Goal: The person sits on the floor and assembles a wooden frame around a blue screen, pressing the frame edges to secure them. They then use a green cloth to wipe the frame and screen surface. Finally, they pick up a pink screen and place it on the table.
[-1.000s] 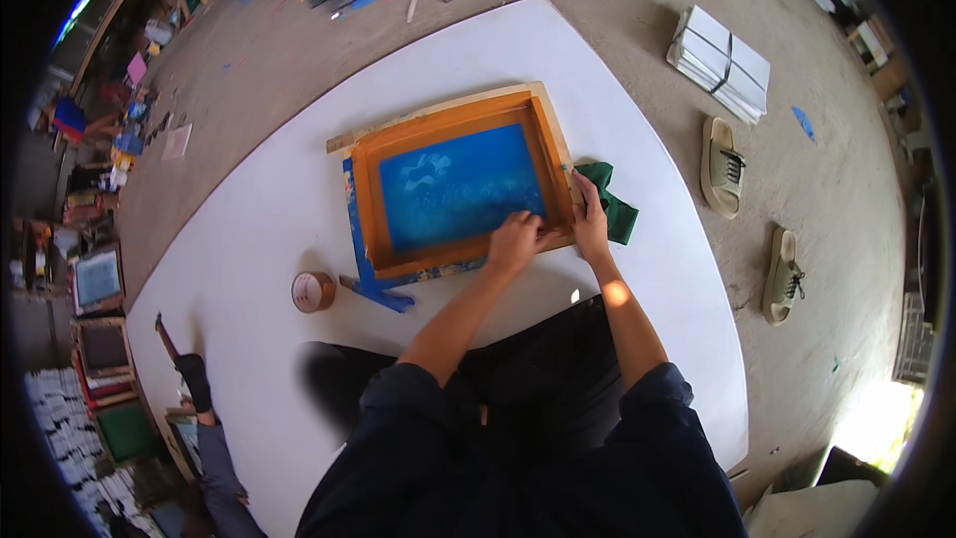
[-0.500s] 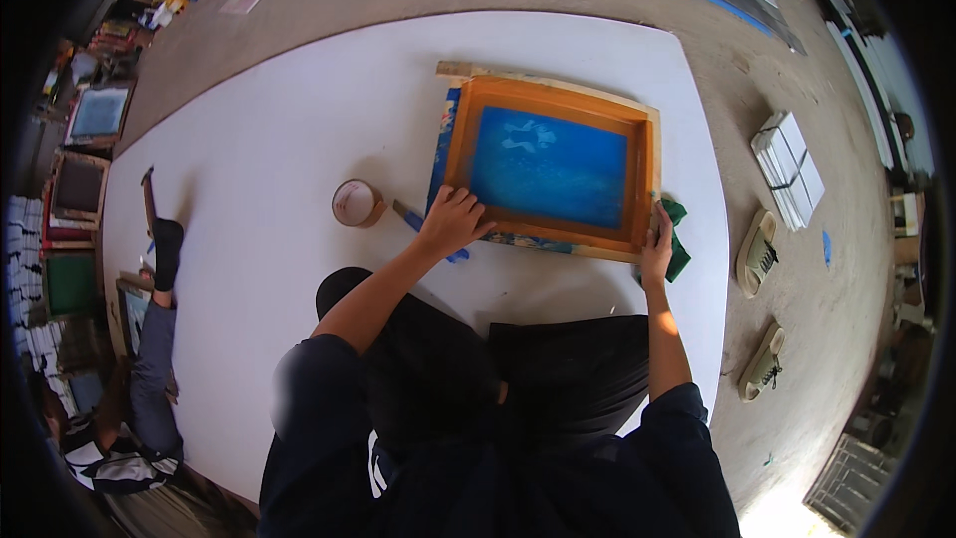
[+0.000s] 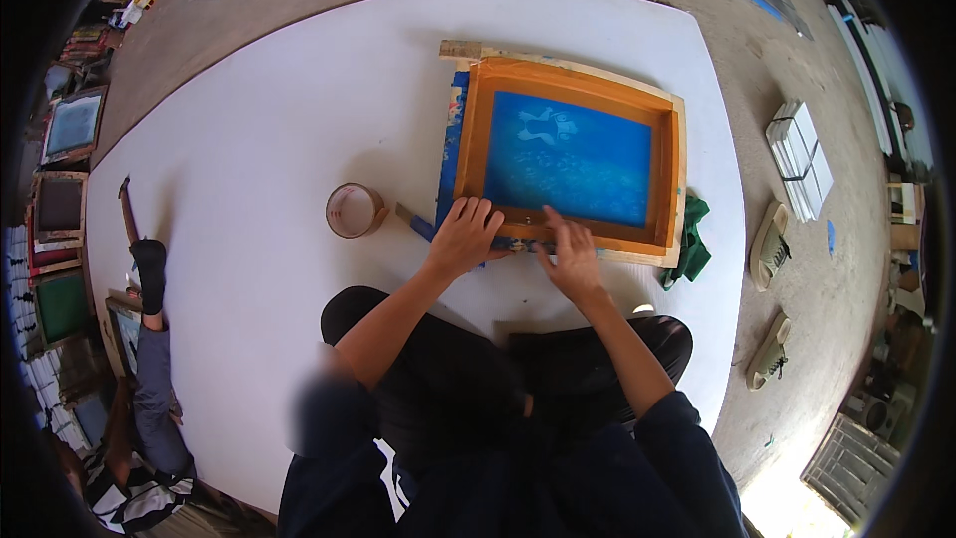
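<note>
A silk-screen frame (image 3: pixel 670 179) lies in front of me, its wooden walls lined with brown tape. Its blue mesh (image 3: pixel 588 144) bears a pale figure and small light marks. My left hand (image 3: pixel 464 239) is closed over the frame's near left edge, fingers on top. My right hand (image 3: pixel 573 257) is at the middle of the near edge, its fingers apart and slightly blurred; whether they touch the frame is hard to tell. Left of the frame are a tape roll (image 3: pixel 351 232) and a blade-like tool with a blue handle (image 3: pixel 418 225). A green cloth (image 3: pixel 689 244) lies at the frame's right.
I sit on a large white board (image 3: pixel 269 139). Another person's leg (image 3: pixel 155 369) and a hammer-like tool (image 3: pixel 127 209) are at the left. A tied white stack (image 3: pixel 800 161) and a pair of shoes (image 3: pixel 771 247) stand on the floor at right. More frames (image 3: pixel 75 127) line the far left.
My right hand has left the frame's right side and moved left to the near edge. My left hand stays on the near left edge. The whole view has shifted slightly.
</note>
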Demonstrator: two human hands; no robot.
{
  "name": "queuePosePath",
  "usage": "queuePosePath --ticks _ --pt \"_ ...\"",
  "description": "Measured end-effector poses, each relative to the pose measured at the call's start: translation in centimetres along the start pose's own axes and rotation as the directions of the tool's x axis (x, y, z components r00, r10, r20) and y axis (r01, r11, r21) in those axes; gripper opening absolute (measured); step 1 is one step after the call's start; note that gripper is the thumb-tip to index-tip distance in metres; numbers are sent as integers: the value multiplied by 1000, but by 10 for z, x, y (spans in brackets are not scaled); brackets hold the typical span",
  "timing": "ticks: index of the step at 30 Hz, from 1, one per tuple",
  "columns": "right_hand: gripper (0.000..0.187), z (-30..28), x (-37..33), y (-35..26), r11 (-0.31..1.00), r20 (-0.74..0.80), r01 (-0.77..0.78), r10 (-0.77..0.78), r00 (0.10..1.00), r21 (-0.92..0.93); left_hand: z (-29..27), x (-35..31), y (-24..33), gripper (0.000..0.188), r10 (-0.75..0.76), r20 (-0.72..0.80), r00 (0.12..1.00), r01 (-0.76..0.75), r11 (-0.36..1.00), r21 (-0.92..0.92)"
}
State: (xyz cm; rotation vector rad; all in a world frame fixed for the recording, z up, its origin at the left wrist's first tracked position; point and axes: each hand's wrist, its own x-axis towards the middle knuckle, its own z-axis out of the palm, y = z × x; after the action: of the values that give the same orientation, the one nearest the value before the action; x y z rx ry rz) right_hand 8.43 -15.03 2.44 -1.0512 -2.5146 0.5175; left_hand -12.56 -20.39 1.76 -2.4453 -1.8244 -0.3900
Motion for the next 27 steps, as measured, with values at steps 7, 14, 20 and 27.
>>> queuePosePath --ticks 7,14,20,27 --pt "69 6 14 -16 997 85 78 -78 993 7 2 0 -3 61 25 2 1000 -25 997 77" --pt "54 -23 -4 37 985 45 -127 122 991 115 1 7 -1 62 45 -16 999 -43 993 106" --pt "39 -97 -44 116 935 165 -337 352 921 -112 -2 7 2 60 -4 35 999 2 997 79" --pt "51 -114 -53 140 920 -293 -391 374 880 1 -23 18 -5 61 -393 -135 910 391 919 -45"
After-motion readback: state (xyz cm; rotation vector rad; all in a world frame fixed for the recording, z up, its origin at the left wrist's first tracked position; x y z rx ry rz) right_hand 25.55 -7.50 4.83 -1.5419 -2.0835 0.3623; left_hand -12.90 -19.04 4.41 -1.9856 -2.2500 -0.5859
